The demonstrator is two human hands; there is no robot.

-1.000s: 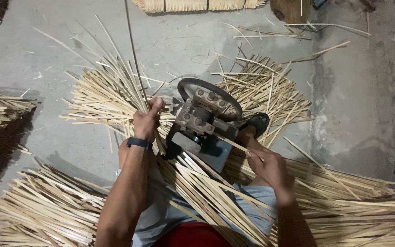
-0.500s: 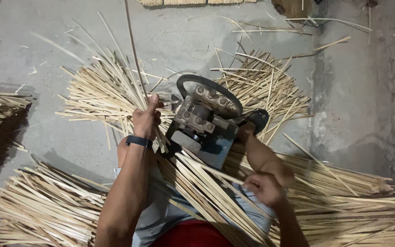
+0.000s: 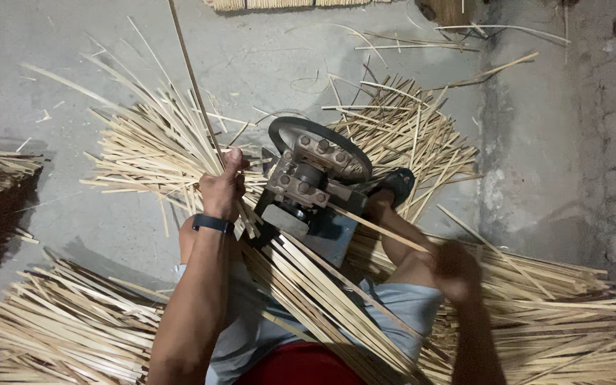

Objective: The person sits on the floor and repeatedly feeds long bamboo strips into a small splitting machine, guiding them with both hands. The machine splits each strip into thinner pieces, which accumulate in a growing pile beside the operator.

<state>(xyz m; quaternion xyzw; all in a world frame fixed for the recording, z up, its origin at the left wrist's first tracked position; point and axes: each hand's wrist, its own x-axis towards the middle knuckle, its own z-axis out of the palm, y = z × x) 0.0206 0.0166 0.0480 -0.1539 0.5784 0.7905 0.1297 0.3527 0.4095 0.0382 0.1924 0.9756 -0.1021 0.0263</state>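
Floor: I see bare grey concrete [image 3: 73, 64], littered with thin splinters.
Strip heaps: pale bamboo strips [image 3: 144, 146] fan out beyond the machine on the left; a second heap [image 3: 408, 135] lies beyond it on the right, and flatter stacks [image 3: 65, 335] sit at both lower corners.
Machine: a small dark metal splitter [image 3: 308, 189] with a round wheel rim stands in the middle, between my two arms — a sandalled foot [image 3: 390, 189] rests just beside its right edge.
Lap bundle: long strips [image 3: 322, 299] run slantwise from the machine down across the grey shorts.
Left hand: my left hand [image 3: 222, 187], dark band at the wrist, is closed around one long thin stick [image 3: 192, 78] that rises steeply toward the top edge, just left of the machine.
Right hand: my right hand [image 3: 458, 271] is blurred — it sits at the near end of a single strip [image 3: 376, 227] leading into the machine, and I cannot tell whether the fingers are pinching it.
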